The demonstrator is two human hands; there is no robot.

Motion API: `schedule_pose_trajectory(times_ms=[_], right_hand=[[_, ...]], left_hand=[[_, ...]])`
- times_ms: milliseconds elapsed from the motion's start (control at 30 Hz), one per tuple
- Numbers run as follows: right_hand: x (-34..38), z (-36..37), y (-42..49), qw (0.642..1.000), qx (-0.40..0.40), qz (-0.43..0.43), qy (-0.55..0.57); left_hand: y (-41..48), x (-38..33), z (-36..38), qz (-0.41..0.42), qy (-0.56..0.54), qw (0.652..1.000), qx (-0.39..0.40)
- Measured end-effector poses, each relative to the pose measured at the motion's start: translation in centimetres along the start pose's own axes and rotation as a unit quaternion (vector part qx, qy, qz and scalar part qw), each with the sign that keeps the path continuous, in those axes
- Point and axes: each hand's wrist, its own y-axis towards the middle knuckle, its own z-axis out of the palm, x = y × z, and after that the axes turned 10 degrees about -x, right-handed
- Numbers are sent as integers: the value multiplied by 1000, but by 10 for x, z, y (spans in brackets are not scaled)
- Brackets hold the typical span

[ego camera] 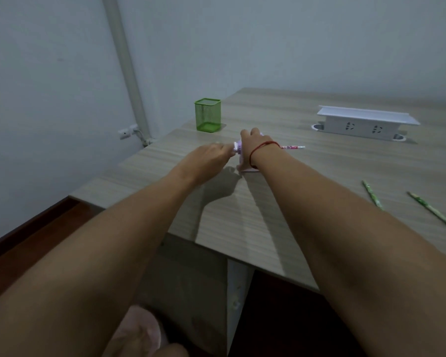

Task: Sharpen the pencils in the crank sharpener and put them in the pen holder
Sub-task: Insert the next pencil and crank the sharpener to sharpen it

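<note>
Two green pencils (371, 195) lie loose on the worktop (268, 202), right. Farther out, the right hand (258, 144) clasps the sharpener (240, 154) from above; the left hand (213, 157) pinches its crank (235, 146). A pink pencil (292, 147) juts from its right side. The green pen holder (207, 115) stands beyond, apart.

Both forearms are bare along all their visible length; the right hand (255, 141) has a thin red cord bracelet (251, 158) looped round its wrist, one strand slanting across the wrist's top; a pale pink fuzzy slipper (137, 331) shows at the lower edge.
</note>
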Motion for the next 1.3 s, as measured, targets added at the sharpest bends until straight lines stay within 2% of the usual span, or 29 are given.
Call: schedule_pose_trajectory(times_ms=[267,500,700,1100,1300], right_hand=[[-4,1,2,999,-22,-3,33],[-2,7,3,999,-29,-20,3],[-1,4,3,1000,-17,-1,9],[-3,1,5,1000,6,-10,7],[-6,-2,2,1000,3,-18,4]], left_hand=[[-1,-10,13,-75,-11,989,128],[29,0,36,-117,53,971,202],[45,11,31,-89,135,970,182],[50,19,22,-62,118,988,79],[42,18,24,-87,104,990,47]])
